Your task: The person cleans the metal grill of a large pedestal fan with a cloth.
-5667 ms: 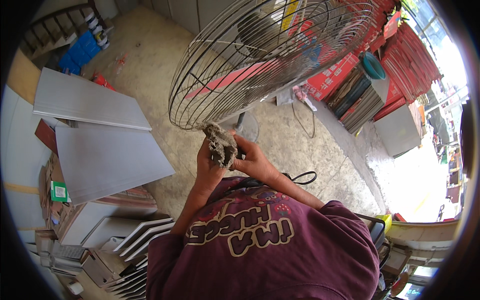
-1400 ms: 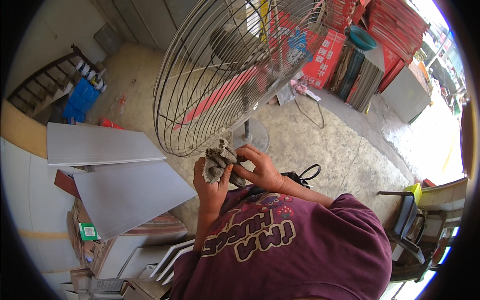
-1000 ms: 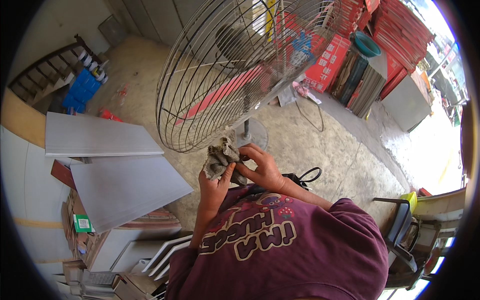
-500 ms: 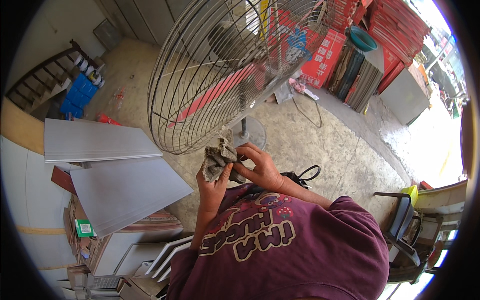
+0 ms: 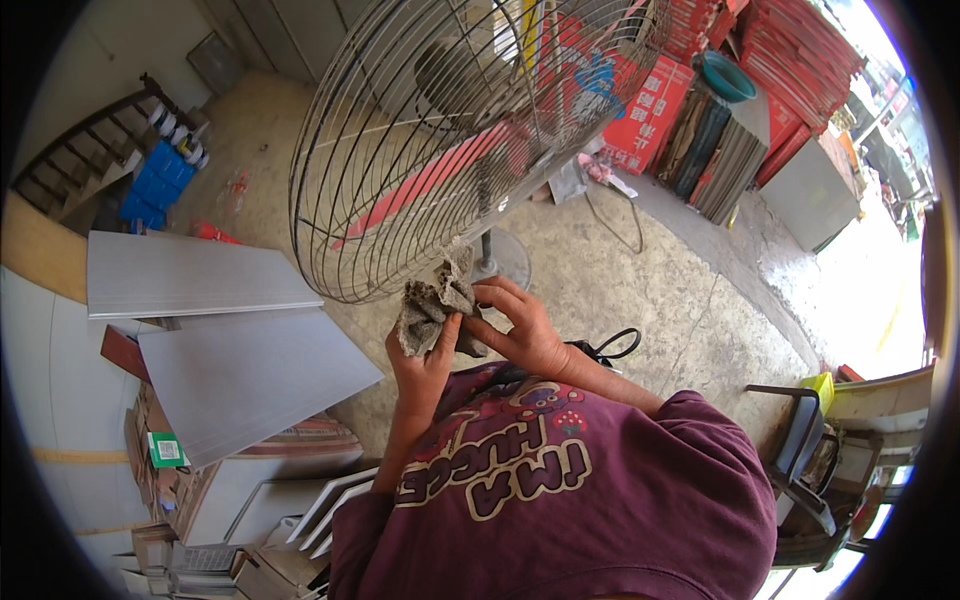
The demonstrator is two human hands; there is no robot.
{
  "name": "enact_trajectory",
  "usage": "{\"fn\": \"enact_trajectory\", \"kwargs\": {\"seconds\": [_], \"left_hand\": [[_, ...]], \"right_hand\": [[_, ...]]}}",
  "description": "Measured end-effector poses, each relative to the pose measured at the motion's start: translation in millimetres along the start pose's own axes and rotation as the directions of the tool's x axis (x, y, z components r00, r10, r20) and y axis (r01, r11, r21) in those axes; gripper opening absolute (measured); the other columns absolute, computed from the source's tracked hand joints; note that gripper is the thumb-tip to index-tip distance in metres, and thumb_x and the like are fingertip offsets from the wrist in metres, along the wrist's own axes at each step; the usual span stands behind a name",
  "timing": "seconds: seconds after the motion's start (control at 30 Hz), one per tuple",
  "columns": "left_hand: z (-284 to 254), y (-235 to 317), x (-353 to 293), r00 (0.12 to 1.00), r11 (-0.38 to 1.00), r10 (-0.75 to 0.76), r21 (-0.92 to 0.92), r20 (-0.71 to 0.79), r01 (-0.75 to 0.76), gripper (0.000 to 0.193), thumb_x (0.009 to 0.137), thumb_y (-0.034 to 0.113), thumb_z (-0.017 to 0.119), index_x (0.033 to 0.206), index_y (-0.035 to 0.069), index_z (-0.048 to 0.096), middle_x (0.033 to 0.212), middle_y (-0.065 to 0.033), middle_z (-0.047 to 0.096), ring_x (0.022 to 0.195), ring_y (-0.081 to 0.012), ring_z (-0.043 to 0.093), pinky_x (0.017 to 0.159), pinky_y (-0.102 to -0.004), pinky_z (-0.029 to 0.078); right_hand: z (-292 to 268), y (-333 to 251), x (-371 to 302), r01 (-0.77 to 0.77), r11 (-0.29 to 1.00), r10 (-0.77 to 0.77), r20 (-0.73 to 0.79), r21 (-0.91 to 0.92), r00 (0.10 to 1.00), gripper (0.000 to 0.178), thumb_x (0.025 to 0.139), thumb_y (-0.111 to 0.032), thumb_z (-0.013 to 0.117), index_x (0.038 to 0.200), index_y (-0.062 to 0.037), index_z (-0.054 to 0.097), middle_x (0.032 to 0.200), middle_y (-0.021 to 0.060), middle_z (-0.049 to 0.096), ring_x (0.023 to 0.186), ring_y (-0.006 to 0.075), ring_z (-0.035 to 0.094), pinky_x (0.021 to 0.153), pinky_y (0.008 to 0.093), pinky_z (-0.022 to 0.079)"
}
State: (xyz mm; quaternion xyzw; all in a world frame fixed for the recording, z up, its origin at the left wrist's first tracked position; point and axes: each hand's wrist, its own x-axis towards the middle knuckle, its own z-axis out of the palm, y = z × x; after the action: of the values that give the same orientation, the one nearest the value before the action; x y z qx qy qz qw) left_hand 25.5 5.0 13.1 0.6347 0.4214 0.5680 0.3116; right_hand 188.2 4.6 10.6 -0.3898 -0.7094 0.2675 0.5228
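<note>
A crumpled, rough grey rag [image 5: 425,308] is bunched up between my hands in front of my chest. My left hand [image 5: 420,372] pinches its lower left part, thumb pressed on top. From the other side my right hand [image 5: 528,338] grips the rag's right edge between thumb and fingers. Folds of the cloth hide some fingertips. Just beyond my hands stands a large pedestal fan [image 5: 365,240] with a wire cage, tilted in view, its round base [image 5: 512,262] on the floor.
Grey panels [image 5: 250,380] jut out at my left over stacked boards. Red cartons [image 5: 795,60] and a teal basin [image 5: 727,78] are piled at far right. A chair [image 5: 795,440] stands at right, a black bag strap [image 5: 622,345] beyond my right forearm. Blue boxes [image 5: 158,180] sit far left.
Both hands and the rag have shifted slightly, the left hand a little to the left and up. My hold on the rag looks the same.
</note>
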Motion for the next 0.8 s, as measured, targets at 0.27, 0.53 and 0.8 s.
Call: {"fn": "enact_trajectory", "kwargs": {"seconds": [0.27, 0.53, 0.8], "left_hand": [[13.4, 17.9, 29.1, 0.994, 0.994, 0.11, 0.01, 0.011, -0.11, 0.022, 0.082, 0.004, 0.071, 0.1, -0.004, 0.062, 0.089, -0.0082, 0.068, 0.077, -0.0128, 0.064, 0.069, -0.0272, 0.05], [23.0, 39.4, 53.9, 0.958, 0.96, 0.281, 0.005, -0.05, -0.281, 0.043, 0.08, 0.003, 0.072, 0.115, -0.007, 0.051, 0.102, -0.0132, 0.065, 0.089, -0.0165, 0.063, 0.078, -0.029, 0.05], [21.6, 85.2, 93.1, 0.768, 0.782, 0.618, 0.232, -0.17, -0.578, 0.07, 0.079, 0.001, 0.072, 0.135, -0.01, 0.032, 0.127, -0.0235, 0.051, 0.108, -0.0296, 0.057, 0.094, -0.036, 0.045]], "right_hand": [[-15.7, -5.2, 21.8, 0.08, 0.996, -0.086, -0.132, -0.049, 0.987, 0.044, 0.074, -0.002, 0.071, 0.114, -0.0014, 0.053, 0.091, 0.0137, 0.058, 0.079, 0.0293, 0.062, 0.069, 0.0336, 0.05], [-34.7, -24.5, 58.5, 0.232, 0.96, -0.266, -0.26, -0.155, 0.928, 0.056, 0.072, -0.001, 0.071, 0.123, -0.0015, 0.051, 0.088, 0.0137, 0.059, 0.076, 0.029, 0.061, 0.065, 0.0339, 0.05], [-51.8, -61.9, 102.3, 0.404, 0.865, -0.483, -0.272, -0.298, 0.833, 0.066, 0.069, -0.002, 0.072, 0.131, -0.0026, 0.048, 0.089, 0.0121, 0.059, 0.074, 0.0278, 0.06, 0.061, 0.0343, 0.049]]}}
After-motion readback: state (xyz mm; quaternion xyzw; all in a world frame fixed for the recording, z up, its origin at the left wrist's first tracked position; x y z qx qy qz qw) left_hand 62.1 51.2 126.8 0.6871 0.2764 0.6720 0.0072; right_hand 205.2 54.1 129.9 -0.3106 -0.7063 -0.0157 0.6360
